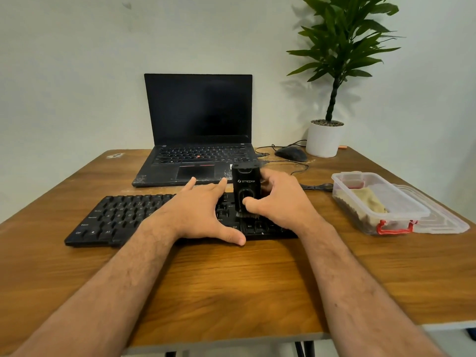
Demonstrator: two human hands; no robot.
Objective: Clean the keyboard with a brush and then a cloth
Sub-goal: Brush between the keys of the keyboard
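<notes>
Wooden table (pixel 231 279), pale wall; right hand (pixel 280 202) grip grasping brush (pixel 246 186), apparently on keyboard (pixel 123 215); left hand (pixel 201 212) released.

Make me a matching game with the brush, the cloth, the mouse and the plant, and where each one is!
Things:
1. brush
2. cloth
3. mouse
4. plant

Places:
A. in the white pot
B. in the clear plastic box
C. gripped by the right hand, bristles on the keyboard
D. on the table beside the laptop

Pairs: 1-C, 2-B, 3-D, 4-A
</notes>
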